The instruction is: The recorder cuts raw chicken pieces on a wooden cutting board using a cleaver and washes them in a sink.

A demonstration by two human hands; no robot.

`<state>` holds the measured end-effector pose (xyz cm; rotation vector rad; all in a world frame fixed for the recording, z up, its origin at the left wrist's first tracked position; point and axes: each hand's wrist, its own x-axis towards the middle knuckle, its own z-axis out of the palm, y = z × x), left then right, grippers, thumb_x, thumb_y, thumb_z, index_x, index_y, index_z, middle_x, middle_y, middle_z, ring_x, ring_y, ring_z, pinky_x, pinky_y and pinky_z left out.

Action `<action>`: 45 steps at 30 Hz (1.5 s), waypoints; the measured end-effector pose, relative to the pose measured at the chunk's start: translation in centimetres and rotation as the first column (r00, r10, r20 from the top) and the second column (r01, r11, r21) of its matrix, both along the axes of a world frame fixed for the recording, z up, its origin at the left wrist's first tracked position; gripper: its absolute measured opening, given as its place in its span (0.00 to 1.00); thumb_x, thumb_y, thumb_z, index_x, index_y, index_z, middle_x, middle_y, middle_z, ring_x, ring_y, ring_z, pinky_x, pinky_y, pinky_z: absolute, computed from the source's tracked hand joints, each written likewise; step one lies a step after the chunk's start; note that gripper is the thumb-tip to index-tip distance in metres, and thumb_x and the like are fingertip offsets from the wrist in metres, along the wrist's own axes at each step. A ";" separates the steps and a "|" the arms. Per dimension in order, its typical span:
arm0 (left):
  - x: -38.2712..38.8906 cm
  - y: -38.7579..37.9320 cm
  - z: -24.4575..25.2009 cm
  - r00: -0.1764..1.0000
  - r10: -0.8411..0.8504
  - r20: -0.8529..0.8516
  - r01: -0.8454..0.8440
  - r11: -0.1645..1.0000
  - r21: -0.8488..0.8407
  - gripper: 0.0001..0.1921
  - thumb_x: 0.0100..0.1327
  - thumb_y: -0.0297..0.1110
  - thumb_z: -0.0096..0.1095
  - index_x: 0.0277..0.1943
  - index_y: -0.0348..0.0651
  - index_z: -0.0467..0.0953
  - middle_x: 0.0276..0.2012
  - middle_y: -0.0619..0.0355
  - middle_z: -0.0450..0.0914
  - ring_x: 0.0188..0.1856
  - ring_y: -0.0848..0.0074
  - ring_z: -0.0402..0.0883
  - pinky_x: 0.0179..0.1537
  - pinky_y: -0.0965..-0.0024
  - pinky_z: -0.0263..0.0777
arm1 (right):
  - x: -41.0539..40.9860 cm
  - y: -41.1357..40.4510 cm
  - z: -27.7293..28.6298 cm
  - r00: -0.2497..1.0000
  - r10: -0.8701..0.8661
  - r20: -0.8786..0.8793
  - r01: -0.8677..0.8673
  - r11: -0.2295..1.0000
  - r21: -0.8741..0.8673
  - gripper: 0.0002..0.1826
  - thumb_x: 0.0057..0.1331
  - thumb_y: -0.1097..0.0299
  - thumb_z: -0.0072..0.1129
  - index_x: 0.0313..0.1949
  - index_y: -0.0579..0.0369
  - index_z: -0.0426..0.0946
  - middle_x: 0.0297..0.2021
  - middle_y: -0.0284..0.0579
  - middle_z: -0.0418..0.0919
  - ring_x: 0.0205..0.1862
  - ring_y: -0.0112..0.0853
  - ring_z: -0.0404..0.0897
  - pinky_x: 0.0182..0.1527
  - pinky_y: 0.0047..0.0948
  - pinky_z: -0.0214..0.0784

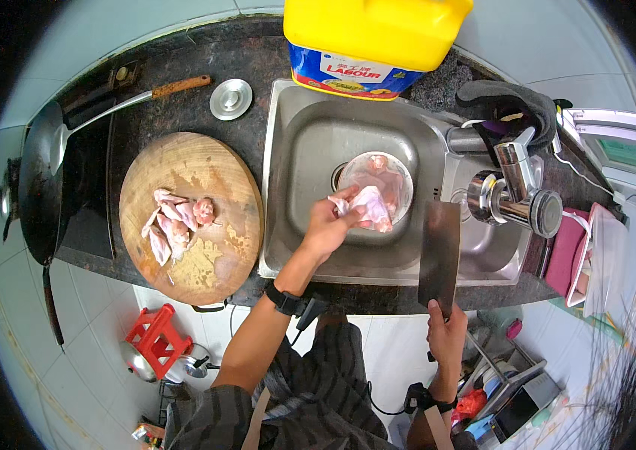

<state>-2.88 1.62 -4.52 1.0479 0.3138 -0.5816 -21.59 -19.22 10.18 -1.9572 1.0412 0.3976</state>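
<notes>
Pinched in my left hand is a raw chicken wing, held over a white bowl in the sink. More raw poultry lies in that bowl, partly hidden by the wing. My right hand grips a cleaver by its handle. Its broad blade points away from me, above the sink's front rim and right part. To the left, a round wooden chopping board carries several cut pieces of raw chicken, with wet patches around them.
A stainless steel sink is set into the dark counter. Behind it stands a yellow jug; a chrome faucet juts over its right part. Leftward are a metal lid, a spatula and a wok.
</notes>
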 end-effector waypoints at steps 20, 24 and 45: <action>-5.8 16.1 13.5 0.991 0.110 -0.075 -0.092 0.975 0.204 0.22 0.76 0.29 0.53 0.70 0.35 0.68 0.45 0.49 0.83 0.35 0.70 0.85 0.33 0.67 0.84 | 2.1 5.7 0.4 0.980 0.182 0.080 -0.186 0.981 0.049 0.14 0.77 0.61 0.61 0.33 0.55 0.75 0.19 0.28 0.69 0.18 0.17 0.67 0.20 0.23 0.58; -9.1 22.9 14.2 0.939 0.338 -0.069 -0.301 0.900 0.315 0.22 0.78 0.33 0.55 0.69 0.34 0.66 0.45 0.47 0.83 0.30 0.68 0.84 0.32 0.67 0.84 | 4.6 10.8 0.7 0.951 0.285 0.115 -0.297 0.950 0.099 0.15 0.77 0.60 0.61 0.34 0.56 0.76 0.19 0.28 0.70 0.17 0.17 0.68 0.20 0.24 0.57; -14.4 40.4 11.4 0.853 0.521 -0.024 -0.454 0.764 0.458 0.14 0.76 0.32 0.57 0.58 0.33 0.74 0.40 0.51 0.86 0.34 0.74 0.84 0.35 0.69 0.78 | 15.0 34.5 0.0 0.603 0.776 0.186 -0.798 0.586 0.143 0.17 0.77 0.61 0.58 0.39 0.66 0.79 0.27 0.67 0.79 0.30 0.63 0.82 0.33 0.51 0.71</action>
